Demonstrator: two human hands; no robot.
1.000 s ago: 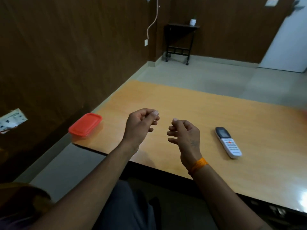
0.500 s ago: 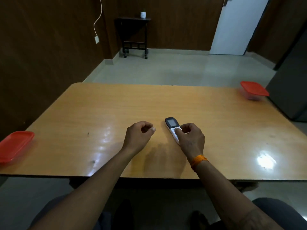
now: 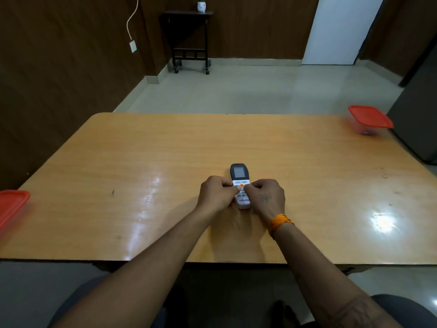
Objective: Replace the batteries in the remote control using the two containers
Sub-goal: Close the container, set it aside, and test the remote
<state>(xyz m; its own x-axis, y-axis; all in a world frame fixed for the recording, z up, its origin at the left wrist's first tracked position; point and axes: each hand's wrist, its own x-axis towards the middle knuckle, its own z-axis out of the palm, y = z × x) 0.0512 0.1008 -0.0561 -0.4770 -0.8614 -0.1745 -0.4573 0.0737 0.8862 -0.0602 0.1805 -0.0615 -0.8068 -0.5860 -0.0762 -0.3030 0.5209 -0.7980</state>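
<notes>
A white remote control (image 3: 239,175) with a dark screen end lies face up at the middle of the wooden table (image 3: 142,162). My left hand (image 3: 216,192) grips its left side and my right hand (image 3: 267,196) grips its right side, fingers curled over the buttons. One red-lidded container (image 3: 11,207) sits at the table's left edge. The other red-lidded container (image 3: 369,119) stands at the far right corner, lid on. No batteries are visible.
A dark cabinet (image 3: 418,119) stands just right of the table. A black side table (image 3: 189,39) with a small white pot stands at the far wall. A white door (image 3: 340,29) is at the back right.
My view swung right to centre on the table. Both hands moved together onto the remote, the left joining the right, and now hold it from both sides.
</notes>
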